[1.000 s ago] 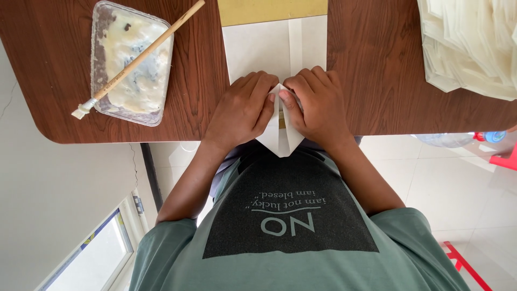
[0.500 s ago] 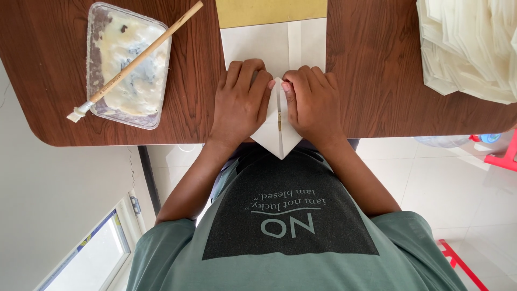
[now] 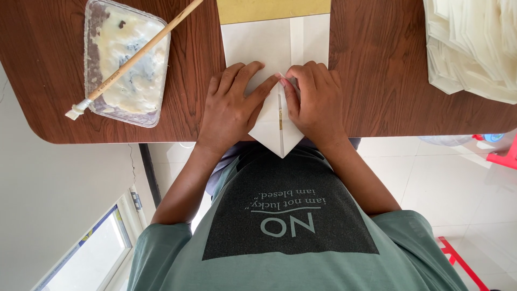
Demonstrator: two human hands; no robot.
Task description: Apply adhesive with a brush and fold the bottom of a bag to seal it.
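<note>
A white paper sheet (image 3: 258, 46) lies on the brown table (image 3: 377, 70), its near end folded into a point (image 3: 280, 141) that hangs over the table edge. My left hand (image 3: 231, 105) lies flat on the left flap with its fingers spread and pressing down. My right hand (image 3: 318, 102) rests on the right flap, and its fingertips pinch that flap's edge at the centre seam. Both flaps meet along this seam between my hands.
A clear plastic tray of whitish paste (image 3: 126, 67) sits at the left with a wooden-handled brush (image 3: 137, 54) lying across it. A stack of white folded paper pieces (image 3: 474, 48) is at the far right. A yellow strip (image 3: 274, 8) borders the sheet's far end.
My hands have slid from the paper's point further onto the table and spread over the two flaps. The fold is now pressed flatter along the seam.
</note>
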